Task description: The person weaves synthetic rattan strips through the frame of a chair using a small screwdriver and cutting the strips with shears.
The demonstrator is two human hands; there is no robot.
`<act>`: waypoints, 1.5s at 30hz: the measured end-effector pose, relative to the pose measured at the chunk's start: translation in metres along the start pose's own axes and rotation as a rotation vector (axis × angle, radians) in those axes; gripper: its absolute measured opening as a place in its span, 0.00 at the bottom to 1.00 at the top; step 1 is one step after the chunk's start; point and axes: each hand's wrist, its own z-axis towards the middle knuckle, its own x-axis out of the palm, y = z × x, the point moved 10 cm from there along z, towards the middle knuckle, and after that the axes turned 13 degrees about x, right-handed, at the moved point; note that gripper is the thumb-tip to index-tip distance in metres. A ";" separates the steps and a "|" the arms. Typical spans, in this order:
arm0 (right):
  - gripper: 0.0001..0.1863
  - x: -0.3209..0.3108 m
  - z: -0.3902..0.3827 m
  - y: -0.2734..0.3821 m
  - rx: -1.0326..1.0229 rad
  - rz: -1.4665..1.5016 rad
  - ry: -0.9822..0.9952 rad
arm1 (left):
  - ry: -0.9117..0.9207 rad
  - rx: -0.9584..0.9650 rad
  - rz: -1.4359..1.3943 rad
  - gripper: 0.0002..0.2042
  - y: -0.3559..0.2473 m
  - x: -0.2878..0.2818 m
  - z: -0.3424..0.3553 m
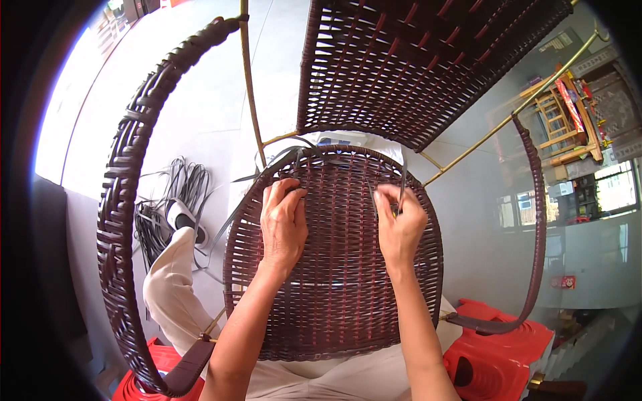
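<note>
A dark brown woven chair seat (341, 267) lies across my lap, its rounded rim away from me. Over its left far part my left hand (284, 224) is closed, fingertips curled down at the weave; what they pinch is hidden. My right hand (402, 227) is closed above the right far part, gripping a thin dark weaving strip (403, 175) that rises from its fingers. A small yellow bit shows within that hand, too little to name. Loose dark strips (267, 172) trail over the seat's far left rim.
The woven backrest (401, 73) stands beyond the seat, on a thin brass-coloured frame (251, 100). Wrapped armrests curve at left (127, 160) and right (537, 200). A heap of dark strips (184, 180) lies on the floor by my shoe. Red stools (498, 347) stand at both sides.
</note>
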 end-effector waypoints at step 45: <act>0.11 0.109 -0.047 -0.041 0.987 0.924 0.720 | 0.440 -0.521 -0.868 0.03 -0.047 0.022 -0.072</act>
